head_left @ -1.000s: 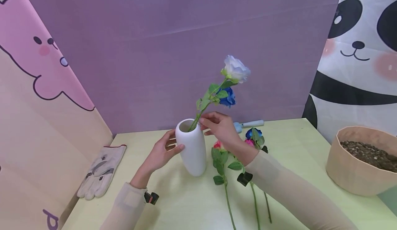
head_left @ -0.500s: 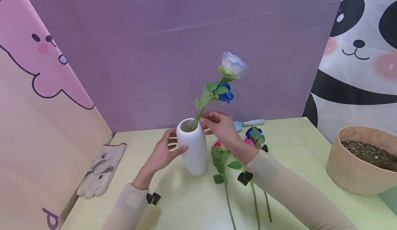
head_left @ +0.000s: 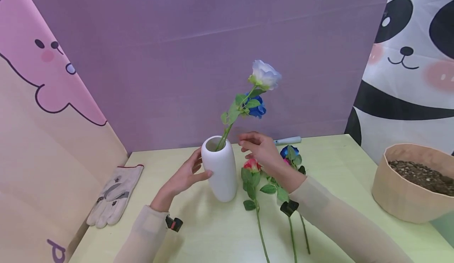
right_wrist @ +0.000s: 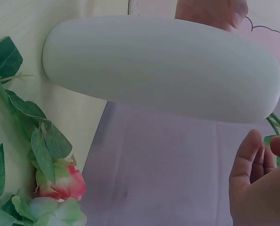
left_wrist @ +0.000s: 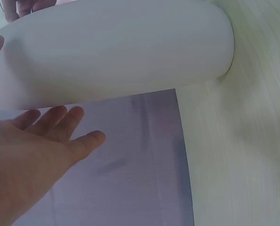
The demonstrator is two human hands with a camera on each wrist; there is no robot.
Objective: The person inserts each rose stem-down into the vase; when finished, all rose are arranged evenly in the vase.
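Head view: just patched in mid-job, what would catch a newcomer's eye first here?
The white vase stands upright mid-table with a pale rose and a blue rose leaning out to the right. The left hand touches the vase's side, while the right hand hovers just right of its mouth, holding nothing. More roses lie flat on the table beneath that hand.

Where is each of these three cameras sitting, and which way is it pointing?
Head: worn on the head, looking forward and down at the table, the white vase and loose flowers; both forearms, the left hand and the right hand show.
Left wrist: sits by the left palm, facing the vase side; palm and fingers show.
Right wrist: sits by the right hand, facing the vase and a pink rose; fingertips show.
Shared: all three see the vase; the right wrist view also catches a left fingertip behind it.
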